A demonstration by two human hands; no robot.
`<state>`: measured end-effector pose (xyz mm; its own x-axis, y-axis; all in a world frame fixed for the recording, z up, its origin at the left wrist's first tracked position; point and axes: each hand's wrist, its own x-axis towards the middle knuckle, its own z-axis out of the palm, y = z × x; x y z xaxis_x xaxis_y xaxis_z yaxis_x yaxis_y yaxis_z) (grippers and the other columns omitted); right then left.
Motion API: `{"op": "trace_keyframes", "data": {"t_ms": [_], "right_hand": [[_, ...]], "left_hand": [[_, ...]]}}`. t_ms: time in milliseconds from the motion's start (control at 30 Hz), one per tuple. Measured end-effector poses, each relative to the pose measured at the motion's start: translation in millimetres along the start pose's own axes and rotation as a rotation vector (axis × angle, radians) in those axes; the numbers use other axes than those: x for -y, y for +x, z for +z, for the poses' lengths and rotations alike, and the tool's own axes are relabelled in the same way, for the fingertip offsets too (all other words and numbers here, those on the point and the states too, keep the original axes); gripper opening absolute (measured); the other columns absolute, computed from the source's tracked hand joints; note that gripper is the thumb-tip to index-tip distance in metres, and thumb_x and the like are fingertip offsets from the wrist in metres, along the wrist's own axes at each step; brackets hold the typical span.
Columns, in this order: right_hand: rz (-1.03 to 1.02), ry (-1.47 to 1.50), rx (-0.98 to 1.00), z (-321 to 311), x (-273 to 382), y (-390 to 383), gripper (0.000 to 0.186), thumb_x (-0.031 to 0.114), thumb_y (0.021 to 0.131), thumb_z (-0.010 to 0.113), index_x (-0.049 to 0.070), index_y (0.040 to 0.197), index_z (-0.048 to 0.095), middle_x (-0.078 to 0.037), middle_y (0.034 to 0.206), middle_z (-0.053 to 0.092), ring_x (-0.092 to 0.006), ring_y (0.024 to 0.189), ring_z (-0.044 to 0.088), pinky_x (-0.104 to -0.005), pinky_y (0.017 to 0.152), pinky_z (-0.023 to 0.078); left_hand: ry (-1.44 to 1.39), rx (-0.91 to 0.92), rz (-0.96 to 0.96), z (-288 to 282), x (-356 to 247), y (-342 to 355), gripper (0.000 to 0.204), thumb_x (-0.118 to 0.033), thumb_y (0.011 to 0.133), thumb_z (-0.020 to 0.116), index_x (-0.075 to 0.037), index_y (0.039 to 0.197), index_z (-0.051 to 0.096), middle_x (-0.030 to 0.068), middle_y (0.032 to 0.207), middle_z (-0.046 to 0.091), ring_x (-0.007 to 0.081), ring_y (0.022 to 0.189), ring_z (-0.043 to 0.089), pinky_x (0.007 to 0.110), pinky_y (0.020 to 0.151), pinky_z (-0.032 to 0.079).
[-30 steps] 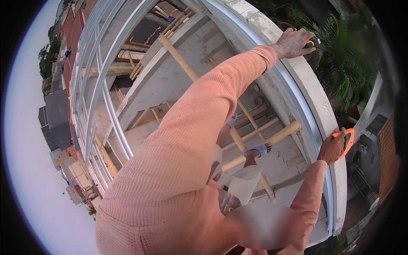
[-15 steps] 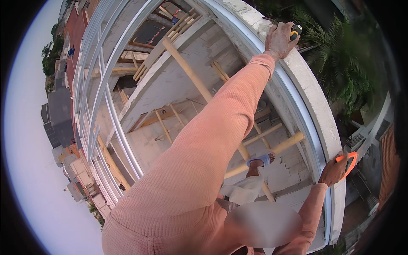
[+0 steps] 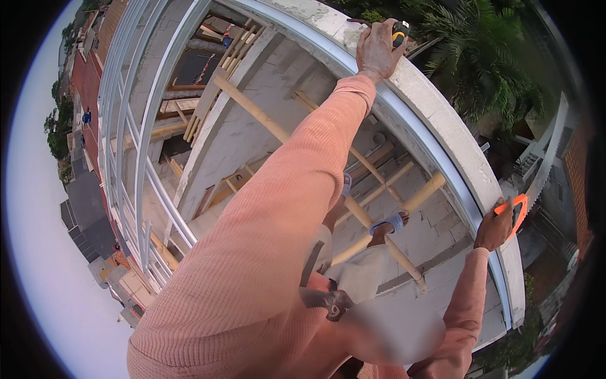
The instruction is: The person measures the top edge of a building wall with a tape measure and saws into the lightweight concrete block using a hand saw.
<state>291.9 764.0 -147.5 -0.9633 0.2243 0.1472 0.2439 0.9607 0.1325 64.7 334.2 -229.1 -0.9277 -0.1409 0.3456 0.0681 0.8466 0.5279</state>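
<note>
My left hand (image 3: pixel 377 52) grips a black and yellow tape measure (image 3: pixel 399 33) on the rough top of the concrete wall (image 3: pixel 442 112), with my arm stretched far out. Under my left wrist runs a pale metal channel (image 3: pixel 413 129) along the wall's inner edge. Closer in on the right, my right hand (image 3: pixel 493 228) is closed round the orange handle of a handsaw (image 3: pixel 520 211) and rests by the same wall top. The saw's toothed blade points up and out past the wall's outer side. Most of the tape measure is hidden behind my fingers.
Below me, bamboo poles (image 3: pixel 252 110) cross the open space, and a sandalled foot (image 3: pixel 390 222) stands on one. Curved metal roof framing (image 3: pixel 154 104) rises on the left. Beyond the wall are a palm (image 3: pixel 486 69) and a drop toward tiled roofs.
The view has shifted, so the wall, hands and poles sit differently in the picture. Both hands keep hold of the tape measure and the handsaw. More of my legs now shows.
</note>
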Motion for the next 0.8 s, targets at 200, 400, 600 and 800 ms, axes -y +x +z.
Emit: {"op": "trace_keyframes", "data": {"t_ms": [200, 400, 600, 800], "right_hand": [[-0.008, -0.004, -0.023, 1, -5, -2, 0.032, 0.029, 0.107, 0.057, 0.014, 0.135, 0.055, -0.015, 0.116, 0.073, -0.0358, 0.112, 0.068, -0.0466, 0.097, 0.051], [-0.015, -0.019, 0.012, 3, -1, -6, 0.036, 0.034, 0.107, 0.054, 0.010, 0.135, 0.055, -0.012, 0.118, 0.071, -0.0329, 0.111, 0.067, -0.0454, 0.099, 0.049], [-0.031, -0.010, -0.006, 0, -9, -4, 0.036, 0.034, 0.107, 0.056, 0.014, 0.137, 0.054, -0.011, 0.120, 0.072, -0.0314, 0.113, 0.068, -0.0445, 0.097, 0.050], [-0.034, 0.010, -0.053, 2, -2, 0, 0.033, 0.033, 0.106, 0.056, 0.014, 0.133, 0.057, -0.009, 0.120, 0.072, -0.0301, 0.111, 0.068, -0.0439, 0.099, 0.049]], "left_hand": [[-0.002, -0.013, 0.015, 6, -1, -1, 0.055, -0.048, 0.097, 0.061, -0.015, 0.140, 0.049, 0.0131, 0.119, 0.060, 0.0321, 0.112, 0.061, 0.045, 0.107, 0.042], [0.043, 0.007, 0.056, 5, 10, -5, 0.054, -0.047, 0.096, 0.064, -0.017, 0.139, 0.050, 0.0135, 0.119, 0.061, 0.0313, 0.111, 0.061, 0.046, 0.106, 0.042], [-0.032, 0.004, 0.026, 5, 2, 0, 0.054, -0.038, 0.097, 0.066, -0.017, 0.145, 0.050, 0.0163, 0.123, 0.062, 0.0390, 0.113, 0.061, 0.050, 0.099, 0.047], [-0.002, 0.023, 0.042, 5, 5, 5, 0.051, -0.039, 0.099, 0.062, -0.015, 0.143, 0.052, 0.0159, 0.123, 0.063, 0.0380, 0.113, 0.061, 0.049, 0.096, 0.048]]}}
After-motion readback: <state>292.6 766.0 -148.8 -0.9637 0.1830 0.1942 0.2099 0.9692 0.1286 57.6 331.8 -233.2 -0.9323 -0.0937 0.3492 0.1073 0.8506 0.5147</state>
